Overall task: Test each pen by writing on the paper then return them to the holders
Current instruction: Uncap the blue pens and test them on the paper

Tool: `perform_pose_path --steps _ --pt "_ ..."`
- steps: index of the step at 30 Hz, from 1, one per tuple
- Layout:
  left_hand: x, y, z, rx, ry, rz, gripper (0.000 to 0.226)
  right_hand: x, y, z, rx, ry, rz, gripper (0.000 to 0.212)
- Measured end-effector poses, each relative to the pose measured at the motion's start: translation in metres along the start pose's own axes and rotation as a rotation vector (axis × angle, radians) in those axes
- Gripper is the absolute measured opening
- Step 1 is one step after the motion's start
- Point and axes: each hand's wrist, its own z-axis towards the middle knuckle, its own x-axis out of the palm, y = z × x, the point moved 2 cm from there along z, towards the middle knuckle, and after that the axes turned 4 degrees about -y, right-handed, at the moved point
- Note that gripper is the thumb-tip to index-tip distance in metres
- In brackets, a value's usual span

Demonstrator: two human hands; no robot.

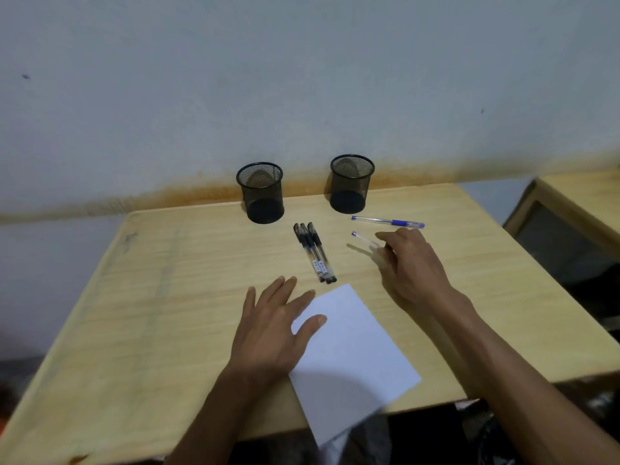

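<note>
Now our left hand (pixel 275 325) lies flat and open on the paper (pixel 352 350) at lower centre, while our right hand (pixel 407 263) pinches a blurred pen (pixel 364 239) just above the bench (pixel 167 297).

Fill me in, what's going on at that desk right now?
A person is pen testing. The left hand lies flat on the edge of the white paper, steadying it. The right hand is at a blue pen; its grip is unclear. Another blue pen and three black pens lie on the table. Both mesh holders appear empty.
</note>
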Motion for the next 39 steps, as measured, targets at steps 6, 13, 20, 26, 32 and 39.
perform_pose_path --steps 6,13,20,26,32,39 --pt "0.002 -0.014 -0.005 -0.071 -0.053 -0.054 0.064 -0.039 0.046 -0.043 0.312 -0.170 0.732 0.019" --pt "-0.024 -0.042 -0.009 0.162 -0.405 -0.279 0.048 -0.037 0.066 -0.073 0.477 -0.125 1.174 0.013" --pt "-0.039 -0.051 -0.010 0.249 -0.494 -0.288 0.023 -0.036 0.078 -0.072 0.415 -0.051 1.142 0.019" --pt "-0.071 -0.014 -0.018 0.032 -0.516 -0.371 0.017 -0.054 0.063 -0.043 0.377 -0.224 1.349 0.016" --pt "-0.070 0.031 -0.003 -0.193 -0.463 -0.350 0.008 -0.041 0.057 -0.029 0.411 -0.136 1.321 0.014" --pt "-0.047 0.028 0.041 -0.375 -0.331 -0.395 0.011 -0.018 0.067 -0.069 0.453 -0.071 1.216 0.019"
